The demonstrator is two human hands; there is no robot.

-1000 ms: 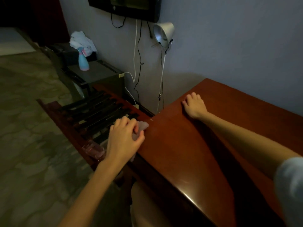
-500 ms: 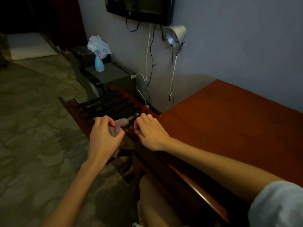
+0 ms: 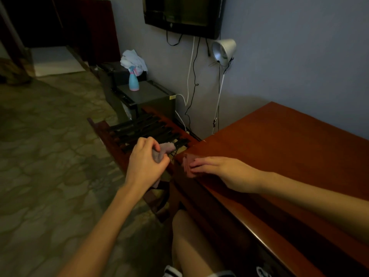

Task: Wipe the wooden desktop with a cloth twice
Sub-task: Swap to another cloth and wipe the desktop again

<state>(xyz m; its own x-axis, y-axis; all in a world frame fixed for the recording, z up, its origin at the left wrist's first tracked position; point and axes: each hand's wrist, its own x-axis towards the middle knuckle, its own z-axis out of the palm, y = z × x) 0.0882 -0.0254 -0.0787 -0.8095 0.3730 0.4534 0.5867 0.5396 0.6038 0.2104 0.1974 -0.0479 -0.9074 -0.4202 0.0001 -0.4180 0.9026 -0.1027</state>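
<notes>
Glossy wooden desktop (image 3: 279, 148), left hand (image 3: 145, 164) gripping crumpled cloth (image 3: 164, 149)

A glossy reddish-brown wooden counter (image 3: 279, 148) stands against the grey wall (image 3: 289, 56), below and right of the lamp (image 3: 223, 49). A right hand (image 3: 225, 170) rests on the corner nearest the lamp, fingers (image 3: 199, 162) straight.

Dim, grainy, low-contrast light throughout. The brightest patch is pale floor (image 3: 54, 60) far beyond the left hand (image 3: 146, 166). The lamp (image 3: 223, 49) shade above the right hand (image 3: 223, 170) catches a faint gleam. A thin sheen runs along the desk (image 3: 289, 146) edge below the right forearm, which casts a soft shadow. Fingertips look smeared, and straight lines bow toward the frame edges.
</notes>
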